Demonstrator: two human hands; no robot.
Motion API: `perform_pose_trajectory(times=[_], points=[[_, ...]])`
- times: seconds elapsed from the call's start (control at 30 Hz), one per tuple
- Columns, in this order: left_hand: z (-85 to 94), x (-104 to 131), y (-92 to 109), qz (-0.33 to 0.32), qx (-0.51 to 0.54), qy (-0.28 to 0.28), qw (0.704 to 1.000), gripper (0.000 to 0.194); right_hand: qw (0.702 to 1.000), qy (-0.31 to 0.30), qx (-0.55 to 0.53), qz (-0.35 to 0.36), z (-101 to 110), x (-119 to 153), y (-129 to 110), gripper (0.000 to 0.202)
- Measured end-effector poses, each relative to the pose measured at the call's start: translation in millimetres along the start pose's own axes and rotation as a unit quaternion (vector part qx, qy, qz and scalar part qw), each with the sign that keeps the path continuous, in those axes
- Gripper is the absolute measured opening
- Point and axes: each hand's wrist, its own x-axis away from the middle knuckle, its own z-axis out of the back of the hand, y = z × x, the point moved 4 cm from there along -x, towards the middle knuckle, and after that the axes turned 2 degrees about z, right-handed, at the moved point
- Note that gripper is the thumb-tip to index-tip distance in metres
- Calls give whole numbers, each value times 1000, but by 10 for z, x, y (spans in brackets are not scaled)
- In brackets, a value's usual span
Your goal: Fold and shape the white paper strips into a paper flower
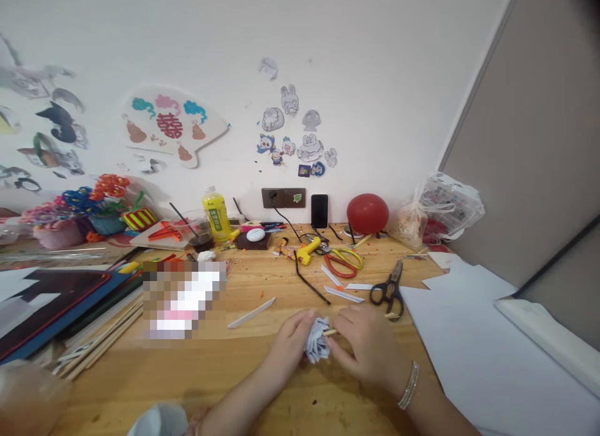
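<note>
Pleated paper bundle (317,343): seen between the two hands, on the near left side of the black scissors (397,272). Left hand (291,337) touched its left edge, fingertips pinched on the folds. A thin wooden stick (330,332) met its right side, the visible length running roughly crosswise toward the right hand (363,339), whose thumb and fingers appeared closed on it; exact grip partly hidden. Right hand was nearer the scissors. Bundle lay right of the left fingertips, left of the right ones, close to both
</note>
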Motion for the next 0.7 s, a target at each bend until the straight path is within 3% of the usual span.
perform_pose_trajectory(times=[0.2, 0.47, 0.7], points=[[2, -12, -24, -5, 1, -6, 1000, 38, 1000, -15, -11, -11, -40, 9, 4, 18], [-4, 16, 8, -18, 2, -29, 999, 42, 994, -76, -69, -40, -119, 8, 46, 35], [-13, 6, 3, -11, 9, -40, 999, 41, 990, -88, -100, -50, -123, 4, 67, 44]])
